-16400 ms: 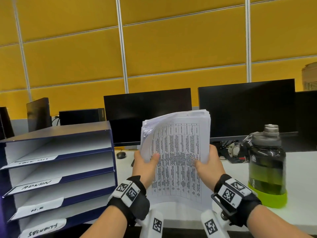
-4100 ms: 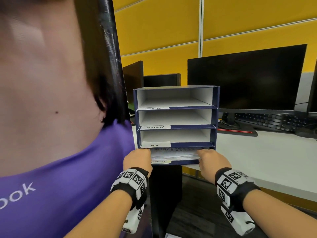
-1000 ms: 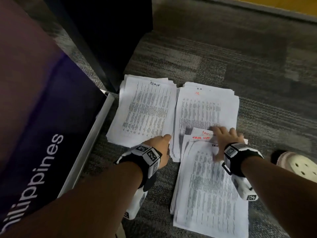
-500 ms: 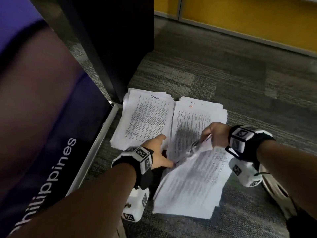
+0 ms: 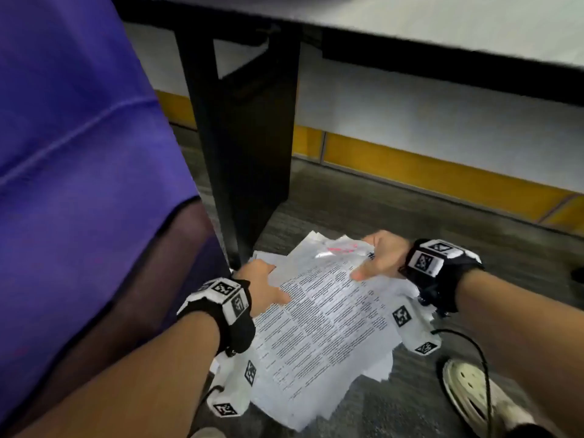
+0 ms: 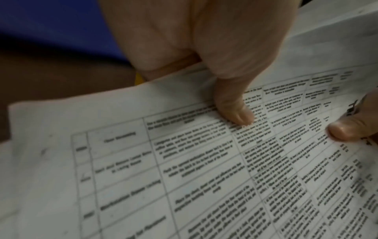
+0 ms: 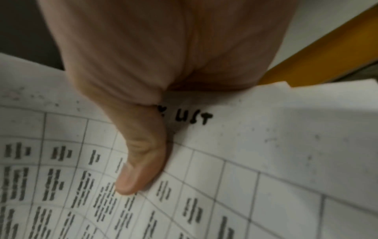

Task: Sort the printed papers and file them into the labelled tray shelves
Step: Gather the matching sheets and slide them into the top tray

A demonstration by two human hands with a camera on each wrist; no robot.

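Observation:
A stack of printed papers [image 5: 325,330] with a table of text is held above the carpet in both hands. My left hand [image 5: 265,286] grips its left edge, thumb [image 6: 235,113] on top of the sheet [image 6: 184,177]. My right hand [image 5: 376,257] grips the top right corner, thumb [image 7: 139,169] pressed on the page [image 7: 245,161] beside handwritten letters "LIST" [image 7: 192,118]. Red handwriting [image 5: 339,247] shows on a sheet behind. The tray shelves are out of view.
A black desk leg [image 5: 243,128] stands just behind the papers, under a grey desktop [image 5: 442,23]. Another person's purple sleeve [image 5: 79,137] fills the left. Grey carpet [image 5: 410,200] lies beyond; a white shoe [image 5: 474,396] and a black cable [image 5: 480,352] are at lower right.
Both hands have lifted the stack off the floor and now grip it at its two sides. The view has tilted up toward the desk; the two floor piles are now hidden.

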